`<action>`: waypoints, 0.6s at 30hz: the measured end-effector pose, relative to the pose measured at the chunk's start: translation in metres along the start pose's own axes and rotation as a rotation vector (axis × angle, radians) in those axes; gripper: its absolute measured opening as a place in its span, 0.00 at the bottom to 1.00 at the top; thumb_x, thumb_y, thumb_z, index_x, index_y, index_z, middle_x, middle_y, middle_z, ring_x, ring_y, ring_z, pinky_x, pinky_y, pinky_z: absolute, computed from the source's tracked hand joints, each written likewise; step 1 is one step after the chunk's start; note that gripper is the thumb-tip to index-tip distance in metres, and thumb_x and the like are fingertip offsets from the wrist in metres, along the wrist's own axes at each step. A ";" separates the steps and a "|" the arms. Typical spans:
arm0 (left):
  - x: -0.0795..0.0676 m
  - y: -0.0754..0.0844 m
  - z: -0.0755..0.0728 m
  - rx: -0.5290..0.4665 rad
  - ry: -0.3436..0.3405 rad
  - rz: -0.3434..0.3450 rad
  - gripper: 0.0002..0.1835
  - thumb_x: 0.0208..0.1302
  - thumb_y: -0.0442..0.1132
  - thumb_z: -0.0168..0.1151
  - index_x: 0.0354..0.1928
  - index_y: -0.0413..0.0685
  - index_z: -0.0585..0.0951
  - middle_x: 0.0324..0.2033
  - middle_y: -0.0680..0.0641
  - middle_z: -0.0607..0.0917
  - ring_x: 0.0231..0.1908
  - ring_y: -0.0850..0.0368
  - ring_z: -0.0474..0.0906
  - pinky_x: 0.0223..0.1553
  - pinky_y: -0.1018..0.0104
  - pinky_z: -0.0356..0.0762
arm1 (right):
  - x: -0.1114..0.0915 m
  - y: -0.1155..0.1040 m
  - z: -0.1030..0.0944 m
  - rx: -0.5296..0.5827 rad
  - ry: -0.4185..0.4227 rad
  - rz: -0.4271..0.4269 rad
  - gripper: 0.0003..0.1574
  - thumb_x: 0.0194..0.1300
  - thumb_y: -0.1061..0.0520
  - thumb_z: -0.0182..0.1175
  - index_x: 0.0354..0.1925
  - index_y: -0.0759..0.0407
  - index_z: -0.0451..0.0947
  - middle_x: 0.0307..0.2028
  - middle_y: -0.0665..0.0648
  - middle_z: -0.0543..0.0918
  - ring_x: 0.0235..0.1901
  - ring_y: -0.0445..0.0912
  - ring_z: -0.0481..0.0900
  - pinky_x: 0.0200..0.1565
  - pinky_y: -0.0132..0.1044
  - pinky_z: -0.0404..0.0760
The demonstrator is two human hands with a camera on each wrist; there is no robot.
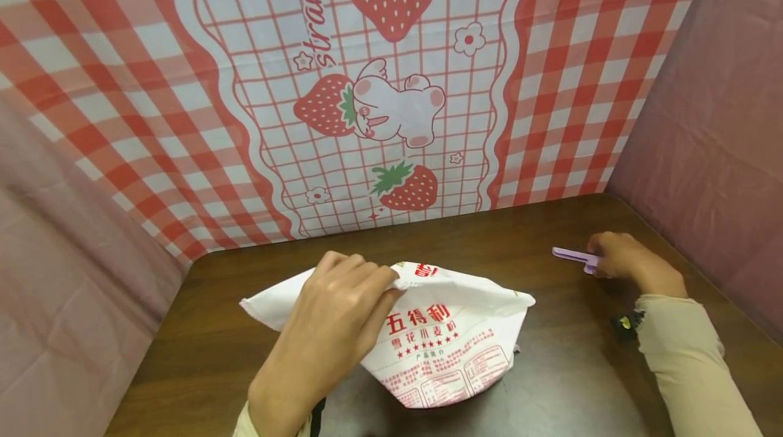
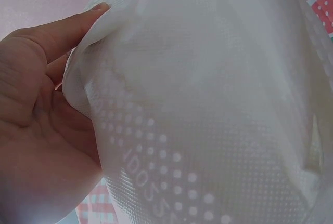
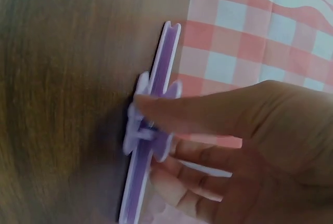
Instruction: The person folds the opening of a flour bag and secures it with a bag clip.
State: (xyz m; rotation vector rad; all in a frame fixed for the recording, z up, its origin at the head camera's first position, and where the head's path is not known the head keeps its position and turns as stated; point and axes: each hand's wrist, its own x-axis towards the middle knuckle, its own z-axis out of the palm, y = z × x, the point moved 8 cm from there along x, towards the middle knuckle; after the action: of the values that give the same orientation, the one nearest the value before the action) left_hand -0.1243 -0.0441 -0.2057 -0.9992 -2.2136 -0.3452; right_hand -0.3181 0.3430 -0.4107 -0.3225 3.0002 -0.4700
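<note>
A white flour bag (image 1: pixel 459 348) with red print stands on the table in the head view, its wide top edge pressed flat. My left hand (image 1: pixel 333 325) grips that top edge left of its middle. In the left wrist view, the thumb pinches the bag's thin woven material (image 2: pixel 208 89); the fingers behind it are partly hidden. Off to the right, my right hand (image 1: pixel 636 264) holds a purple bag clip (image 1: pixel 571 256) just over the tabletop. The right wrist view has the thumb on one wing of the clip (image 3: pixel 165 60), fingers curled at the other side.
The brown wooden table (image 1: pixel 245 287) ends at a red-and-white checked strawberry cloth (image 1: pixel 563 83) hung behind. Pink cloths hang on the left (image 1: pixel 61 274) and right (image 1: pixel 716 138). A dark wrist band (image 1: pixel 627 323) shows by the right sleeve.
</note>
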 end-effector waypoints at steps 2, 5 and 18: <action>0.000 0.000 0.000 0.000 0.000 0.001 0.02 0.55 0.38 0.61 0.28 0.49 0.77 0.20 0.57 0.77 0.22 0.62 0.69 0.32 0.67 0.65 | 0.001 0.000 -0.002 0.011 0.026 -0.015 0.16 0.45 0.55 0.67 0.31 0.65 0.77 0.22 0.52 0.77 0.23 0.46 0.71 0.26 0.39 0.69; 0.001 0.000 0.000 -0.003 0.003 -0.003 0.03 0.55 0.38 0.61 0.27 0.49 0.77 0.19 0.57 0.76 0.22 0.62 0.68 0.32 0.67 0.65 | 0.003 0.001 -0.008 0.008 0.098 -0.044 0.12 0.52 0.53 0.63 0.29 0.62 0.80 0.23 0.53 0.80 0.25 0.46 0.73 0.29 0.42 0.71; 0.000 -0.001 0.000 -0.015 0.007 -0.021 0.03 0.56 0.38 0.58 0.27 0.49 0.76 0.18 0.57 0.75 0.22 0.62 0.67 0.32 0.68 0.64 | 0.004 0.023 -0.001 0.115 0.095 0.035 0.42 0.58 0.35 0.53 0.48 0.74 0.71 0.38 0.68 0.79 0.34 0.55 0.75 0.36 0.51 0.75</action>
State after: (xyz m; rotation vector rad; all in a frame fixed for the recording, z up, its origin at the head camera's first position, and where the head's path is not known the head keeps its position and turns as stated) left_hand -0.1255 -0.0443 -0.2057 -0.9816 -2.2198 -0.3743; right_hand -0.3266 0.3639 -0.4168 -0.2448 3.0470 -0.6700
